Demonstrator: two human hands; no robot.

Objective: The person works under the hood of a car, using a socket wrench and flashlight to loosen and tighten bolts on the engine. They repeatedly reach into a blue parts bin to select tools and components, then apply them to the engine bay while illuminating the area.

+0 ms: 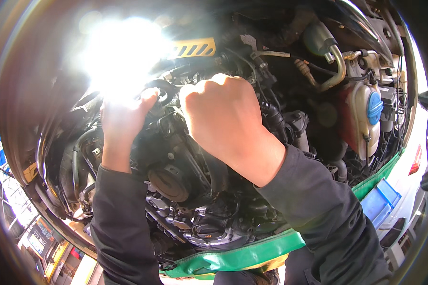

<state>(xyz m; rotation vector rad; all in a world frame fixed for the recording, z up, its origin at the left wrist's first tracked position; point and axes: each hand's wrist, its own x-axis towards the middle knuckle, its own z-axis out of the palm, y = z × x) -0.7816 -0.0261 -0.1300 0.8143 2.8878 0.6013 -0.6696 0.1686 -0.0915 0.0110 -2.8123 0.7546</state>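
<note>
Both my arms, in dark sleeves, reach over an open car engine bay. My right hand is closed in a fist above the middle of the engine, knuckles up; whatever it grips is hidden beneath it. Left of it, my left hand is partly washed out by a glaring light. Its thumb points toward a curved black hose, while its other fingers are lost in the glare. Below the hands lies a round black cap-like cover on the engine.
A yellow slotted piece sits beside the light. At the right stands a pale coolant tank with a blue cap, near a bent metal pipe. A green fender cover lines the front edge; a blue tray rests beyond it.
</note>
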